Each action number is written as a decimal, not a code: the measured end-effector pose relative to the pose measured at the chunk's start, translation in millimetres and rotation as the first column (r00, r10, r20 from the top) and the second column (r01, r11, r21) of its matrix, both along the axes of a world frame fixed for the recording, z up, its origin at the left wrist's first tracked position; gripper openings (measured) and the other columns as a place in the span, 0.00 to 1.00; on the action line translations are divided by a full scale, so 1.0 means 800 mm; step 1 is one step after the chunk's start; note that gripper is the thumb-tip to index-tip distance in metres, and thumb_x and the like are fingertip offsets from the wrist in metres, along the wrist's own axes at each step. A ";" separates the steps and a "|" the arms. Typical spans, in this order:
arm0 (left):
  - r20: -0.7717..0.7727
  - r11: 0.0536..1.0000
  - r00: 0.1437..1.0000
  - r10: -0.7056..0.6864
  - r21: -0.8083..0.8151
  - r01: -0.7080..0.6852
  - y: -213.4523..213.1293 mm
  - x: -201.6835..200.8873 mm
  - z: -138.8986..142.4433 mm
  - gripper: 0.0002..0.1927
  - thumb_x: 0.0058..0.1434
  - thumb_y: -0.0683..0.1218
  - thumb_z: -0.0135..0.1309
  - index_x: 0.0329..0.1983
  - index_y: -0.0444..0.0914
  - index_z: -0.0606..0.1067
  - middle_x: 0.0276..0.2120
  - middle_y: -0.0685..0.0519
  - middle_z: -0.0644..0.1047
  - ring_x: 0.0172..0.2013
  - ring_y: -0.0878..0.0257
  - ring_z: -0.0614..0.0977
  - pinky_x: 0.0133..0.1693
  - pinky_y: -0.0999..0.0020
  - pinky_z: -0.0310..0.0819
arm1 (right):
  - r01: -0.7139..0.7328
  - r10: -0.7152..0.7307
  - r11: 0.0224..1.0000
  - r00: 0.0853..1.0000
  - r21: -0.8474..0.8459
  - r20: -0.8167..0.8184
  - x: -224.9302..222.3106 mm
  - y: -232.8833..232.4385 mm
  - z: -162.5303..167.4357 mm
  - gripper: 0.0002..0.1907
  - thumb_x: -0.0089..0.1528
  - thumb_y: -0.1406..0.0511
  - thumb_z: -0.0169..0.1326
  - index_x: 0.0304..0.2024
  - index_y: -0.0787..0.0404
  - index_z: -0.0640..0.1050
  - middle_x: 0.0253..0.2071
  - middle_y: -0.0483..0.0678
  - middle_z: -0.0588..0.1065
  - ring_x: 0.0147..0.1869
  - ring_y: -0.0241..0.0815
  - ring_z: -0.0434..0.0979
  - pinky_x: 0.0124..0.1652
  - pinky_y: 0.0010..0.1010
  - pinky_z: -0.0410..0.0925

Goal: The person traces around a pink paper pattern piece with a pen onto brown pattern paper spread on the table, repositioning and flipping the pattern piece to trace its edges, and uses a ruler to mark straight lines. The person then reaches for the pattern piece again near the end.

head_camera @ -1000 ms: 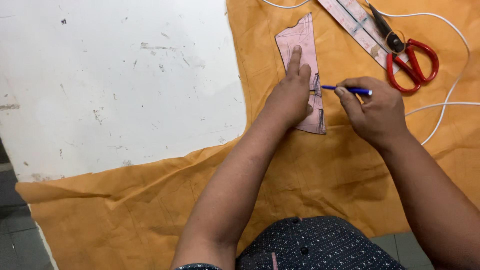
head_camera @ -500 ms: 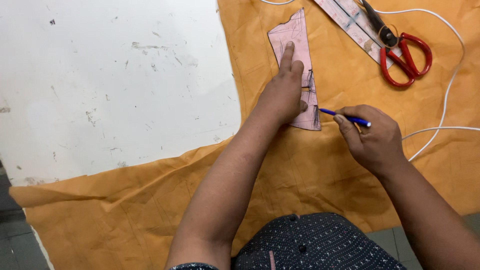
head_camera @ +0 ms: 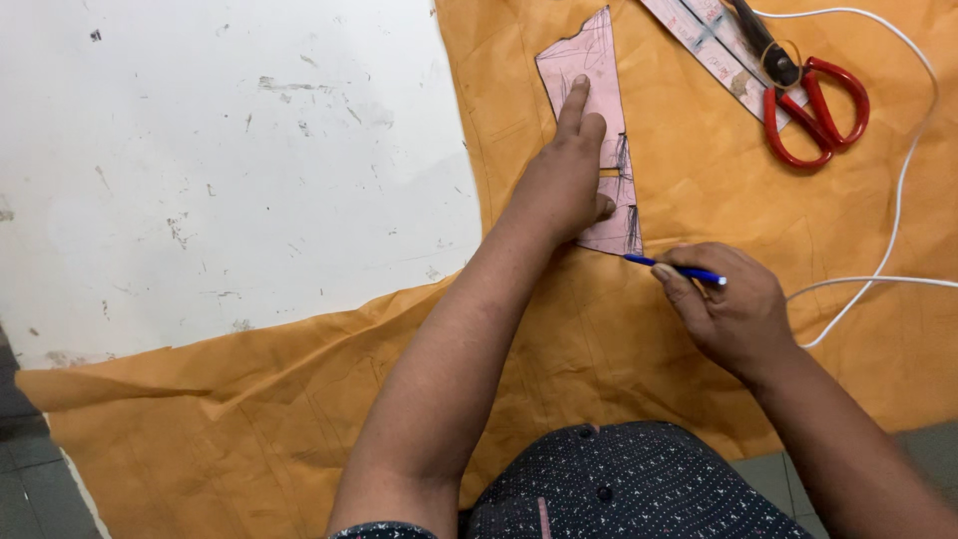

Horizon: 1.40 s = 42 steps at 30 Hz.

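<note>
A: Head view, left hand (head_camera: 564,185)?
B: Flat, fingers spread, pressing pink paper pattern (head_camera: 599,120) onto orange-brown paper (head_camera: 619,339).
A: Right hand (head_camera: 733,314)?
B: Fingers pinched on blue pen (head_camera: 674,268), tip at the pattern's lower corner.
A: Others?
B: Red scissors (head_camera: 813,110), ruler (head_camera: 704,40), white cord (head_camera: 898,200), white table (head_camera: 220,160).

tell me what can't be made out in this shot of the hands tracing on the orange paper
- Head view: the middle of the pink pattern piece is hidden under the left hand.
- The blue pen tip is too small to show whether it touches the orange paper.
- The red scissors blades and the ruler are cut off by the top edge.
- The white cord leaves the right edge, ends unseen.
</note>
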State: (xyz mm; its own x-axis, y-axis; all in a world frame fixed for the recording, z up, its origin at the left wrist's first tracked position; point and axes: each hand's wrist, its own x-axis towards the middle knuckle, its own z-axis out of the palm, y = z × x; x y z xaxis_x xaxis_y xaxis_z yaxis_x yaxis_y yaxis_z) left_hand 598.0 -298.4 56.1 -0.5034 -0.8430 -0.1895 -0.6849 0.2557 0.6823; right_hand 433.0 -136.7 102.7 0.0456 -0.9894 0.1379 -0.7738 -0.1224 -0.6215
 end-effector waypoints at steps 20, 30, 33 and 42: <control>0.106 0.998 0.994 -0.036 0.046 0.032 -0.012 0.032 0.020 0.43 0.40 0.41 0.71 0.62 0.47 0.68 0.75 0.66 0.52 0.53 0.53 0.81 0.45 0.56 0.78 | 0.105 -0.145 0.986 0.921 0.128 0.361 0.018 -0.090 -0.029 0.09 0.70 0.65 0.59 0.47 0.66 0.80 0.37 0.47 0.80 0.40 0.32 0.79 0.41 0.24 0.71; 0.096 0.998 0.995 -0.022 0.060 0.017 -0.014 0.035 0.023 0.44 0.38 0.42 0.72 0.62 0.48 0.70 0.74 0.69 0.54 0.55 0.56 0.80 0.47 0.58 0.78 | 0.081 -0.092 0.995 0.968 0.056 0.235 0.018 -0.096 -0.027 0.09 0.70 0.65 0.59 0.46 0.66 0.81 0.35 0.48 0.80 0.38 0.33 0.78 0.40 0.25 0.70; 0.087 0.999 0.996 -0.021 0.051 0.016 -0.013 0.036 0.023 0.44 0.38 0.42 0.72 0.62 0.48 0.70 0.74 0.69 0.55 0.55 0.56 0.80 0.48 0.58 0.78 | 0.081 -0.112 0.989 0.956 0.122 0.271 0.015 -0.098 -0.026 0.09 0.70 0.64 0.59 0.46 0.65 0.81 0.34 0.48 0.79 0.36 0.35 0.78 0.38 0.26 0.70; 0.092 0.998 0.996 -0.014 0.060 0.009 -0.013 0.034 0.028 0.44 0.38 0.43 0.73 0.62 0.48 0.70 0.74 0.69 0.54 0.55 0.57 0.80 0.47 0.58 0.78 | 0.002 -0.007 0.997 0.997 -0.072 -0.075 0.002 -0.097 -0.005 0.07 0.69 0.65 0.61 0.43 0.64 0.81 0.39 0.53 0.80 0.41 0.49 0.81 0.42 0.34 0.72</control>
State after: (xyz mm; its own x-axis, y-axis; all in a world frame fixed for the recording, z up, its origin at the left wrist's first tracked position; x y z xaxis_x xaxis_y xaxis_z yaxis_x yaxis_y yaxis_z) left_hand 625.6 -308.7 78.1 -0.4911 -0.8233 -0.2848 -0.7428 0.2249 0.6306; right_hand 434.5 -214.3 99.0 0.0540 -0.9772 0.2054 -0.8190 -0.1610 -0.5508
